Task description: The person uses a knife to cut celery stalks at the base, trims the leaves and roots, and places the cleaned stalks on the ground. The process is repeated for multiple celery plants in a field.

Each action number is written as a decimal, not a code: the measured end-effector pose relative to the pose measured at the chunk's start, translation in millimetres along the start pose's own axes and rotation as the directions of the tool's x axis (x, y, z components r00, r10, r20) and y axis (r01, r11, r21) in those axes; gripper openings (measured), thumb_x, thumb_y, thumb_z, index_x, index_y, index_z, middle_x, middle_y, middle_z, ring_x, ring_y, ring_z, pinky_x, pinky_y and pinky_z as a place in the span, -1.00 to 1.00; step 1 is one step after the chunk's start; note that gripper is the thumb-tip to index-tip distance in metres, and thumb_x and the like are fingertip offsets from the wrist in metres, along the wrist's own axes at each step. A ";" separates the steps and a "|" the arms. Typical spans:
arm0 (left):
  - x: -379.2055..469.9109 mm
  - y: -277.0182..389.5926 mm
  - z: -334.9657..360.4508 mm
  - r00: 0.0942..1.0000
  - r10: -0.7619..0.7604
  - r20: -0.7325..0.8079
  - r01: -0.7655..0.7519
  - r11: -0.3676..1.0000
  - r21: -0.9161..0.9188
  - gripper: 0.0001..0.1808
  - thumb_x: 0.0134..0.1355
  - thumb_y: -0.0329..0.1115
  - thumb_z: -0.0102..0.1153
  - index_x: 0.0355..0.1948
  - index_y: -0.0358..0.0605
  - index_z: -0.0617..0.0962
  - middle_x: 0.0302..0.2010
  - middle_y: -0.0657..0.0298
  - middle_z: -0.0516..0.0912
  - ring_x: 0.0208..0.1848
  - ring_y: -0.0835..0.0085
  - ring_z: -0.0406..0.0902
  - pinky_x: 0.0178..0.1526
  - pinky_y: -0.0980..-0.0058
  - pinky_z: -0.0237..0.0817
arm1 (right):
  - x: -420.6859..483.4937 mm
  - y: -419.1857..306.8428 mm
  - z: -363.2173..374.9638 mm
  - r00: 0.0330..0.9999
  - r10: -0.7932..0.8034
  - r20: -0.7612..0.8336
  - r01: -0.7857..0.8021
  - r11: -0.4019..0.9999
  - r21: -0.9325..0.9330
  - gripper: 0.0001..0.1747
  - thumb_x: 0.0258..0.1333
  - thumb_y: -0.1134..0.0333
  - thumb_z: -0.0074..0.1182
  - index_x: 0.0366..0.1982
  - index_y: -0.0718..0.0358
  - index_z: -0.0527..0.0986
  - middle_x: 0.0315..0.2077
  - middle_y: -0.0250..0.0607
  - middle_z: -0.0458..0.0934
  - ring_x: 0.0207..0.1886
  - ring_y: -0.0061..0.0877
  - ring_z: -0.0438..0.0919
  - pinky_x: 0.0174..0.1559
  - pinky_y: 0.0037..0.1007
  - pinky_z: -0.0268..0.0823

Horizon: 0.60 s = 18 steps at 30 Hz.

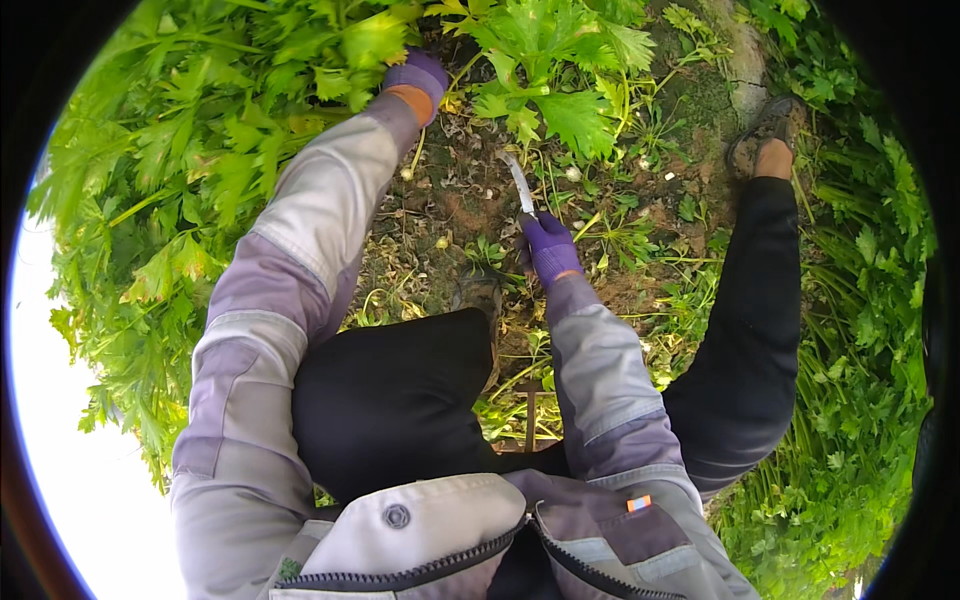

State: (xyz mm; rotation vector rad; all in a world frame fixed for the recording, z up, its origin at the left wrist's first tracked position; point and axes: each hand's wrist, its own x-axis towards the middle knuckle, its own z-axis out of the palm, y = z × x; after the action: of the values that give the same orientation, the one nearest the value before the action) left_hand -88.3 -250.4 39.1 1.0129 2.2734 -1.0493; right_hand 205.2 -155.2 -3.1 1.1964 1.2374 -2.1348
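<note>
My right hand (550, 246), in a purple knit glove, is closed on the handle of a knife with a curved metal blade (517, 180). The blade points away from me, above soil strewn with cut leaves. My left hand (420, 75), gloved in purple too, reaches forward into leafy celery plants (300, 52); foliage hides its fingers, so what it touches cannot be told. Beyond the knife stands another leafy celery plant (555, 82) with some yellowing stalks.
Celery rows rise on the left and on the right (870, 300). My shoe (765, 135) rests at the upper right, the other shoe (478, 292) near the middle. A rusty metal frame (531, 416) shows between my legs. Trimmed stalks and leaves litter the ground (457, 210).
</note>
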 end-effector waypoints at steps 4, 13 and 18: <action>-13.8 -8.1 31.1 0.999 -0.047 -0.025 0.050 0.991 0.121 -0.50 0.30 -0.24 0.08 0.27 0.04 0.47 0.20 0.14 0.57 0.20 0.15 0.53 0.14 -0.16 0.31 | 32.3 -6.4 24.0 0.999 0.036 0.033 -0.034 0.998 -0.053 -0.66 0.24 0.11 0.15 -0.13 0.22 0.53 -0.58 -0.37 0.53 -0.68 -0.63 0.45 -0.68 -0.53 0.25; -12.5 -10.3 53.4 0.981 -0.176 -0.079 0.175 0.984 -0.026 -0.41 0.24 -0.25 0.15 0.31 -0.09 0.42 0.02 0.01 0.66 0.04 0.14 0.63 0.04 -0.02 0.37 | 140.8 -16.6 52.5 1.000 -0.025 -0.012 0.025 0.996 0.081 -0.67 0.29 0.05 0.04 -0.13 0.13 0.55 -0.60 -0.37 0.48 -0.70 -0.61 0.36 -0.67 -0.48 0.17; -22.3 -10.8 56.9 0.974 -0.170 -0.153 0.157 0.983 -0.095 -0.64 0.25 -0.33 0.10 0.07 -0.09 0.58 -0.10 0.08 0.70 -0.06 0.20 0.67 -0.06 0.02 0.42 | 162.3 -37.2 72.8 0.998 0.064 0.001 -0.064 0.997 0.043 -0.64 0.30 0.01 0.03 -0.18 0.16 0.54 -0.63 -0.41 0.41 -0.71 -0.61 0.30 -0.67 -0.46 0.11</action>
State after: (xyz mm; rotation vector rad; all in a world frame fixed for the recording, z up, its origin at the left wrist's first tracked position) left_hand -77.7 -309.4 23.2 0.9190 2.5454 -0.9598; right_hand 54.9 -184.7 -101.0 1.2378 1.1430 -2.1250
